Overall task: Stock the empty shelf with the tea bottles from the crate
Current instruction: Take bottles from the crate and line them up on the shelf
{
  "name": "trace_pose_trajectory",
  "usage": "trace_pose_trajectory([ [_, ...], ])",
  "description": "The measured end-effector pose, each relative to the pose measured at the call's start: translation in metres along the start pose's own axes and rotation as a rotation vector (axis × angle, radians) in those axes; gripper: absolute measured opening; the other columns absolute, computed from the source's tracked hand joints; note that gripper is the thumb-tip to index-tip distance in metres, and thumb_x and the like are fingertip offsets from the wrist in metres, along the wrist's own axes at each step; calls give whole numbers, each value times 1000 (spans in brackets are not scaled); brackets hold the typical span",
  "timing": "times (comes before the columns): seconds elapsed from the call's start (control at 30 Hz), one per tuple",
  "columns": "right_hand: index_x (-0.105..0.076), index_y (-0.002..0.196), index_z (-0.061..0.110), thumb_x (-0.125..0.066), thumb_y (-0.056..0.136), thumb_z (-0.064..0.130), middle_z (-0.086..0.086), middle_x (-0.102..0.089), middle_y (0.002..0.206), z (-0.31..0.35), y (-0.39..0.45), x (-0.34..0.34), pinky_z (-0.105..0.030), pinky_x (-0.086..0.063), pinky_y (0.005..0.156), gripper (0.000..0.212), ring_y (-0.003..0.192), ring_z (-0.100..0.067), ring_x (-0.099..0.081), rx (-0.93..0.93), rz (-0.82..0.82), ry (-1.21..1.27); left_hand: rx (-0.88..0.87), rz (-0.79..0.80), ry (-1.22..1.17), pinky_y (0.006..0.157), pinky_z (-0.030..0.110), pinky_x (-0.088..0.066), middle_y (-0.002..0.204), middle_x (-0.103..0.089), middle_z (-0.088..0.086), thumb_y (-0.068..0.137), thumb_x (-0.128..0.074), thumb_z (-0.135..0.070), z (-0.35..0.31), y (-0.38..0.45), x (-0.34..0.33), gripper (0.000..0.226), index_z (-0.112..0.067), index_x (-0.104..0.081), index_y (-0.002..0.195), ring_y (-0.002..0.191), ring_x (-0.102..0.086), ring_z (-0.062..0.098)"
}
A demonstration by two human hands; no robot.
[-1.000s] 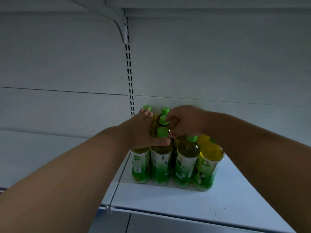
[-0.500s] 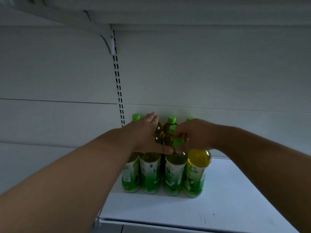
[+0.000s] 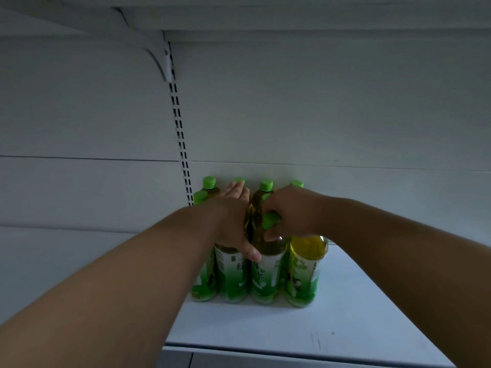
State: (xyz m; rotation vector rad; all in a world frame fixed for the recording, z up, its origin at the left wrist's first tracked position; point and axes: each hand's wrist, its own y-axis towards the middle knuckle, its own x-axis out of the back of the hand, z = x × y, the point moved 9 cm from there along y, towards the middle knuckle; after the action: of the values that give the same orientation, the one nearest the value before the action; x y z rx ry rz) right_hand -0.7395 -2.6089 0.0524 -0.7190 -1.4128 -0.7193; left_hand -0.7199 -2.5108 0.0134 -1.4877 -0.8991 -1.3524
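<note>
Several tea bottles with green caps and green-white labels stand in rows at the back left of the white shelf (image 3: 345, 322), against the back panel. My left hand (image 3: 233, 221) lies flat over the tops of the left front bottles (image 3: 231, 277), fingers stretched toward the rear caps. My right hand (image 3: 289, 213) is closed around the neck and green cap (image 3: 269, 220) of a front bottle (image 3: 265, 274). A yellower bottle (image 3: 305, 269) stands at the right end of the front row. The crate is out of view.
A slotted upright rail (image 3: 180, 134) runs down the back panel beside the bottles, with a shelf bracket (image 3: 156, 59) above. An upper shelf (image 3: 292, 14) hangs overhead. To the left lies another shelf bay (image 3: 53, 261). The shelf's front edge (image 3: 292, 351) is near.
The view has tilted up and moved closer. My right hand has slid down onto a front bottle's neck, and my left hand has reached further back over the bottle tops.
</note>
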Motion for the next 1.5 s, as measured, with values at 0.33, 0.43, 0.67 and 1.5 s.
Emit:
trace_pose_trajectory([
  [0.33, -62, 105, 29, -74, 74, 63, 12, -56, 87, -13, -2, 0, -27, -40, 63, 48, 77, -6, -51, -99, 7, 79, -18, -30, 4, 111, 33, 6, 163, 26, 9, 51, -74, -83, -1, -1, 0, 158, -8, 17, 155, 150, 21, 22],
  [0.43, -63, 105, 28, -67, 84, 58, 10, -61, 91, -37, -3, 28, -23, -39, 59, 37, 78, -7, -55, -215, -199, 212, -31, -31, 31, 120, 41, 0, 164, 24, 8, 53, -71, -86, -1, -3, -1, 156, -8, 16, 156, 150, 21, 23],
  [0.67, -61, 126, 21, -67, 91, 42, -1, -61, 113, -31, 25, 13, -30, -41, 76, 41, 108, -24, -57, -198, -71, 1, -27, -18, 14, 121, 45, -2, 165, 24, 3, 54, -72, -85, -2, -3, -1, 151, -15, 13, 158, 150, 22, 21],
  [1.5, -66, 119, 22, -75, 85, 37, 0, -62, 106, -32, 41, 7, -30, -44, 78, 38, 105, -24, -59, -172, -92, 23, -17, -55, -38, 122, 45, -3, 166, 16, 8, 43, -12, -105, -2, 1, -1, 148, -14, 9, 159, 152, 15, 21],
])
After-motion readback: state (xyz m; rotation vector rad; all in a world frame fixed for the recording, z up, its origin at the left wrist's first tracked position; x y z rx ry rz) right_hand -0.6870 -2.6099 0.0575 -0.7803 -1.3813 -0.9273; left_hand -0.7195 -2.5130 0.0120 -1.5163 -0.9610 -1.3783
